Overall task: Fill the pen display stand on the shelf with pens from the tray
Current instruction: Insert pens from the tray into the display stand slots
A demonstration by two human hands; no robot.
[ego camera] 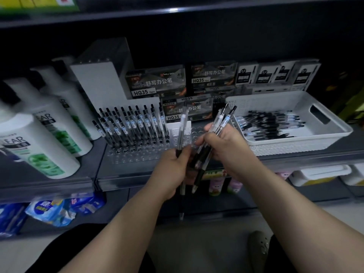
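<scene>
Nearest us: our forearms, plus a grey shoe (258,245) on the floor. Left hand (173,164) has its fingers curled round one gel pen (182,133), roughly upright, tip down. Right hand (222,146) clasps a bundle of pens (221,121), several of them, clicker ends fanned up twd the tray. Both hands sit just in front of the clear pen display stand (137,155).

Handling, as we judge it: pens are light, stiff, smooth plastic w/ a dark grip zone. They're slippery in a bunch, so pinch each one mid-barrel & keep the tip down for the hole.

Containers: the stand's left part carries rows of standing pens (134,123). Holes at front & right look empty, so we reckon the job's partway. The white perforated tray (334,133), right of the stand on the same shelf (92,170), holds a loose heap of pens (271,123) lying flat. HQ35 pen boxes (155,81) stand behind, shampoo bottles (39,146) at left.
</scene>
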